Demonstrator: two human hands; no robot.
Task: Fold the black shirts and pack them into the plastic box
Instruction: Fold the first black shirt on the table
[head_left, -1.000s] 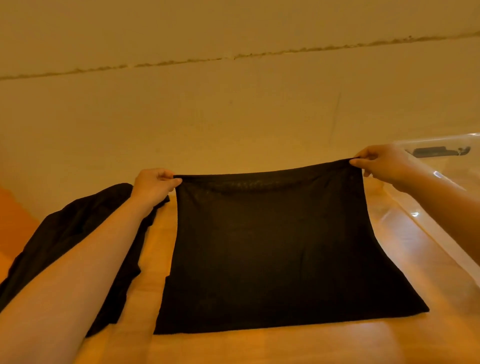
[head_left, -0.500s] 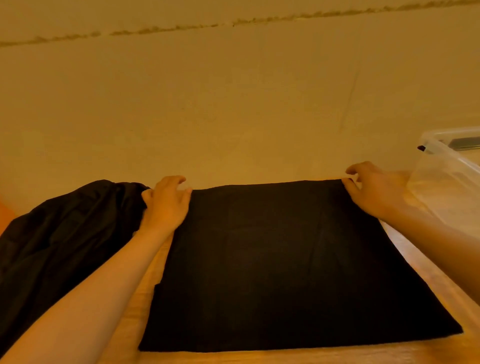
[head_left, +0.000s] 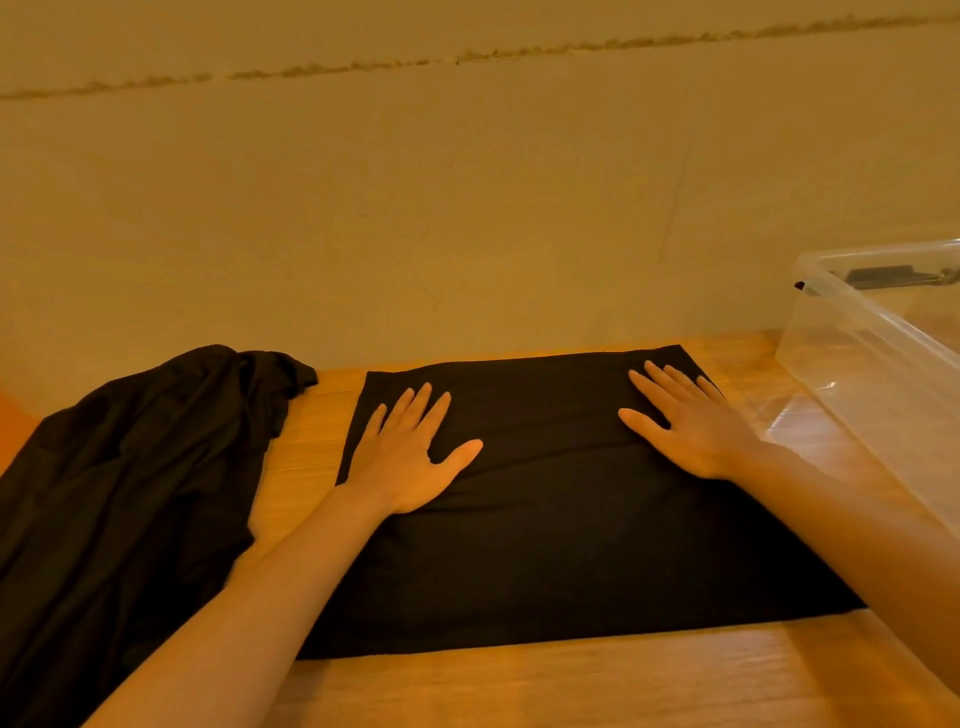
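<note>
- The folded black shirt (head_left: 545, 519) lies flat on the table (head_left: 571, 686), its far edge near the wall (head_left: 467, 208)
- Bare wood shows along the table's near edge and in a strip between this shirt and the crumpled black shirts (head_left: 130, 493) to my left
- The clear plastic box (head_left: 872, 364) stands just beside it on the right
- My left hand (head_left: 410, 457) and right hand (head_left: 691, 421) rest palm down on its far half, fingers spread wide, gripping nothing

Wooden table (head_left: 571, 686), plain beige wall (head_left: 467, 208) with cracked horizontal seam (head_left: 363, 66)
</note>
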